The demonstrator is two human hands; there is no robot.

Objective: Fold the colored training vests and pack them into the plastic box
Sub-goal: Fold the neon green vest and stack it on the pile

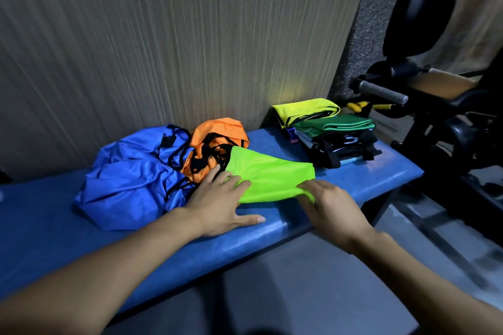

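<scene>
On a blue bench (381,171), the left hand (217,207) lay flat and open on a thin, slippery-looking lime vest (272,177), while the right hand (332,204) pinched its near edge, seemingly the best hold for folding.

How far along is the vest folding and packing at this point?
Done: a folded stack sits at the bench's far end. In hand: the left hand presses the lime vest flat while the right hand grips its near edge. Left: blue vests and an orange vest lie crumpled. No box in view.
</scene>
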